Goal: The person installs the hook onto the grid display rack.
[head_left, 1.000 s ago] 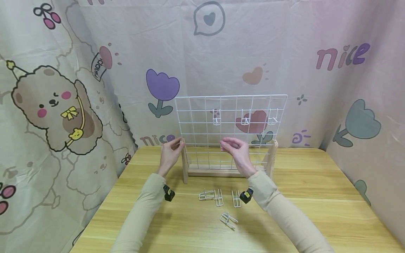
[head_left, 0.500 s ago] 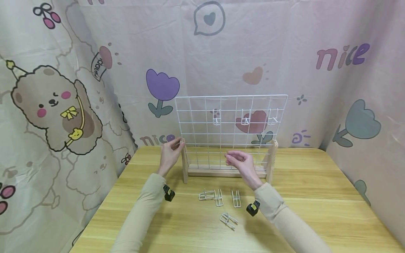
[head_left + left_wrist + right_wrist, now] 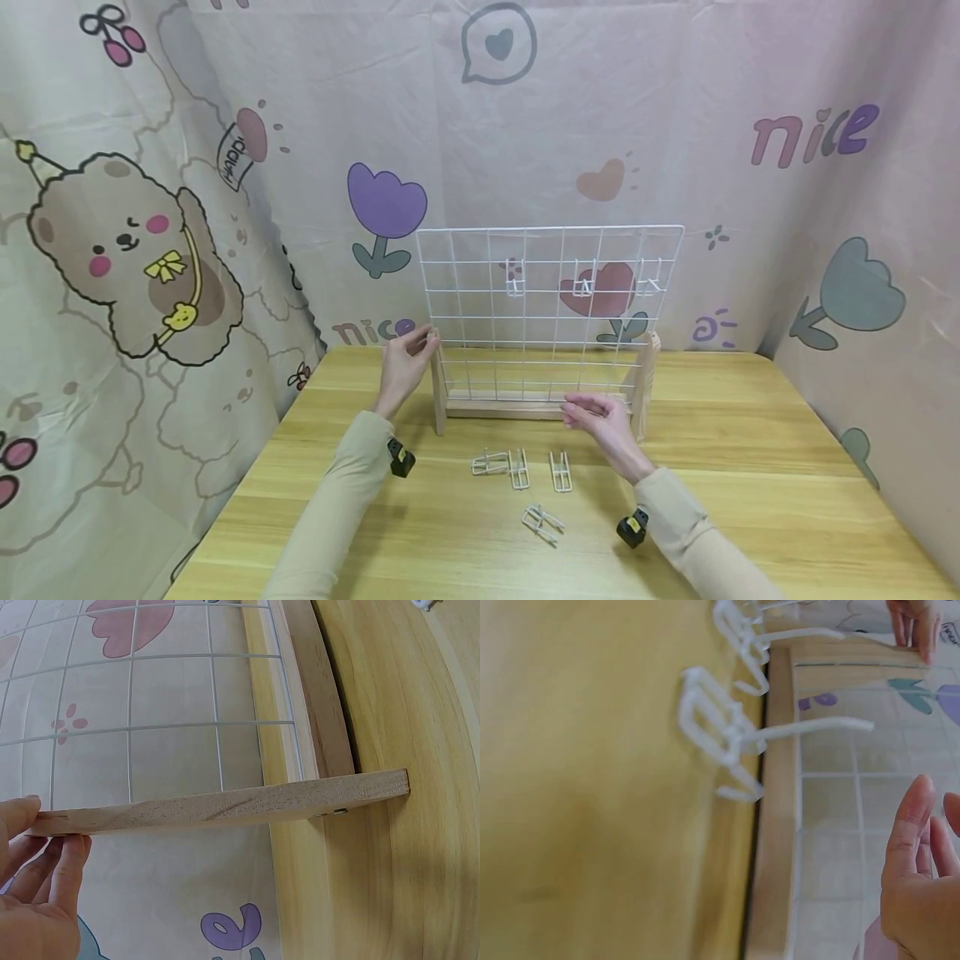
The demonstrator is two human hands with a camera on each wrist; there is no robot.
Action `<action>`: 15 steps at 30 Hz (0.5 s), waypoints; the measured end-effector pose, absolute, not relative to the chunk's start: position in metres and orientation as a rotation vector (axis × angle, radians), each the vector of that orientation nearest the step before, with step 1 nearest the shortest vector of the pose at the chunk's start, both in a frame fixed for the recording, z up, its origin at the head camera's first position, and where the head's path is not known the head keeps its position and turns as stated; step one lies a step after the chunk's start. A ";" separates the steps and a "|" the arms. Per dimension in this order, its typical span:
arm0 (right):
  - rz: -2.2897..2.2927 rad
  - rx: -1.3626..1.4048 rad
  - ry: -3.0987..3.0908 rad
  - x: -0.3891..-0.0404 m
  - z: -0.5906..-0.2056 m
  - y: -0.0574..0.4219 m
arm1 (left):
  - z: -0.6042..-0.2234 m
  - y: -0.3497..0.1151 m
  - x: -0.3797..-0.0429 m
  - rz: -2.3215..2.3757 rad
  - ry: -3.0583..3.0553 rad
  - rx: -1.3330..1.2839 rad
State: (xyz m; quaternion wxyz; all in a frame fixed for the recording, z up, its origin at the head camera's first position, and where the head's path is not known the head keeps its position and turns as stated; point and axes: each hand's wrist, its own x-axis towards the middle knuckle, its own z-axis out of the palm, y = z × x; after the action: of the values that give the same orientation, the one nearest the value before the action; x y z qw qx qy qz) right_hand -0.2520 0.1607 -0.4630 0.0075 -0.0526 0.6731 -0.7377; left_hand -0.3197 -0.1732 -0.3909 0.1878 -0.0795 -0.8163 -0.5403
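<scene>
A white wire grid panel (image 3: 540, 317) stands upright in a wooden stand (image 3: 517, 409). My left hand (image 3: 403, 367) holds the top of the stand's left upright (image 3: 195, 808), thumb on one face and fingers on the other in the left wrist view. In front of the panel's lower right part is my right hand (image 3: 606, 427), nothing in it, fingers loosely bent. Three white wire hooks hang in the upper part of the grid: a left one (image 3: 514, 287), a middle one (image 3: 582, 287) and a right one (image 3: 648, 285). The loose hook (image 3: 561, 472) lies nearest my right hand.
More white hooks lie on the wooden table (image 3: 750, 475) before the stand: a pair side by side, one of them upright-pointing (image 3: 519, 470), and a single hook (image 3: 543, 524) closer to me. A patterned curtain (image 3: 495, 125) hangs behind and at both sides.
My right hand has moved down and to the right, from the middle of the grid to its lower right. The left hand keeps its place on the upright.
</scene>
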 end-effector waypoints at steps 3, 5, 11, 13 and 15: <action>-2.274 -0.167 2.105 -0.247 -0.470 0.169 | -0.391 -0.174 -0.320 -1.513 -2.299 -0.227; -2.231 -0.166 2.118 -0.243 -0.475 0.173 | -0.391 -0.174 -0.320 -1.513 -2.300 -0.227; -2.083 -0.172 2.160 -0.234 -0.485 0.182 | -0.391 -0.173 -0.320 -1.524 -2.300 -0.219; -2.050 -0.189 2.163 -0.232 -0.487 0.184 | -0.392 -0.173 -0.320 -1.518 -2.298 -0.223; -2.015 -0.227 2.174 -0.230 -0.489 0.185 | -0.392 -0.173 -0.321 -1.512 -2.294 -0.227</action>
State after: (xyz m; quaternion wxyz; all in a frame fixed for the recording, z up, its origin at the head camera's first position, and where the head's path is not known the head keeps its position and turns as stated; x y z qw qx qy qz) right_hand -0.2301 0.1847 -0.4889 0.0843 -0.0760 0.7287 -0.6754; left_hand -0.3206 -0.1734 -0.3918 0.1911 -0.0807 -0.8169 -0.5382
